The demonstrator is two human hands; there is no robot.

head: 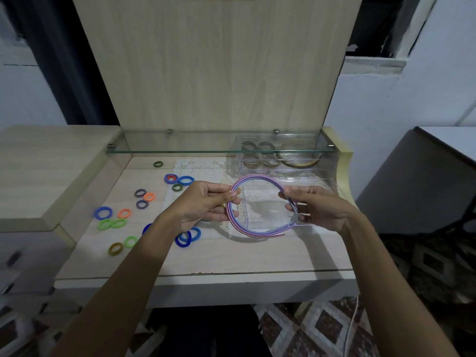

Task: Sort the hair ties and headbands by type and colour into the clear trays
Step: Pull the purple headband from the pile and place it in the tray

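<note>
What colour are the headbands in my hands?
Pastel purple, pink and blue headbands, stacked together; the head view shows them.

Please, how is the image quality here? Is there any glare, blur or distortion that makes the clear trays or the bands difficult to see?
Head view: dim, even light; wide-angle bending at the edges. The clear tray shows pale reflections and its walls are faint. The glass shelf veils the far tray. The headbands look sharp; the lower corners are blurred.
</note>
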